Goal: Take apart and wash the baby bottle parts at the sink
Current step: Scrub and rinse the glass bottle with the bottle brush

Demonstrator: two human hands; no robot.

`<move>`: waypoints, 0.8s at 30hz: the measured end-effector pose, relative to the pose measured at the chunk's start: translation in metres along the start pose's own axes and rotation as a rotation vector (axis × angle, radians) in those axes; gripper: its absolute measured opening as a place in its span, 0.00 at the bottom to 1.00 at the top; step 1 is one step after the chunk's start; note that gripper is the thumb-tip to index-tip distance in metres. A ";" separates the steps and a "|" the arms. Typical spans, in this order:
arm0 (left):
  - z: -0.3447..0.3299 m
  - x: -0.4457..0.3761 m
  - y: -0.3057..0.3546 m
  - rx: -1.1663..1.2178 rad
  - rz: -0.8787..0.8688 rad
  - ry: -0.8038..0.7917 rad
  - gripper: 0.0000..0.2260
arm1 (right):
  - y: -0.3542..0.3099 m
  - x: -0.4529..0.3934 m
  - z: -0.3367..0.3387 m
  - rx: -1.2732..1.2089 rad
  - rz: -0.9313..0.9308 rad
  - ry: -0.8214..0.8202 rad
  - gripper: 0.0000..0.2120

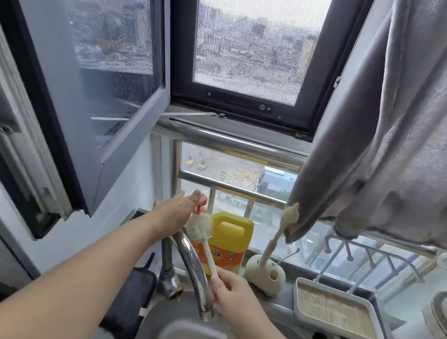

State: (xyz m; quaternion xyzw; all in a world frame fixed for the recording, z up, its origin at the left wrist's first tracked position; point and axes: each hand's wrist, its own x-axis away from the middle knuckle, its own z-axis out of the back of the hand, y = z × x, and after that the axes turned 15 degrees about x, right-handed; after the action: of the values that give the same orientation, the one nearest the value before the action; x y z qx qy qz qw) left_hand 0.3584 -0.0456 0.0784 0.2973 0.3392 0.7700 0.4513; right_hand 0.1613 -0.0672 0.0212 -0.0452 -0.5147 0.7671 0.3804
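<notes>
Bottle brush (201, 229), centre frame, rises bristles-up beside the faucet (194, 266); our right hand (233, 291) grips its handle over the sink (183, 337) rim. Our left hand (176, 210), fingers spread, reaches the pump of the yellow detergent jug (229, 242) behind. Open basin lies below; a drying tray (339, 312) crowds lower right.

bottle brush (201, 229) | cream, bristled head up | tilted over faucet | beside yellow detergent jug (232, 242)
</notes>
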 end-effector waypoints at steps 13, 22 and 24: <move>0.003 -0.010 0.006 -0.094 0.077 0.080 0.24 | -0.002 0.003 0.007 0.002 0.046 -0.024 0.12; 0.002 -0.010 0.010 -0.100 0.113 0.099 0.25 | 0.002 0.002 0.007 -0.065 0.046 -0.037 0.12; 0.002 -0.009 0.010 -0.109 0.123 0.102 0.25 | 0.003 0.002 0.007 -0.073 0.041 -0.042 0.12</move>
State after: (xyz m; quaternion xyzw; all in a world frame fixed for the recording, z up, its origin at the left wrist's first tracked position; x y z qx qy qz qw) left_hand 0.3586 -0.0566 0.0859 0.2530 0.3005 0.8276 0.4010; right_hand 0.1554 -0.0715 0.0223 -0.0536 -0.5493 0.7562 0.3516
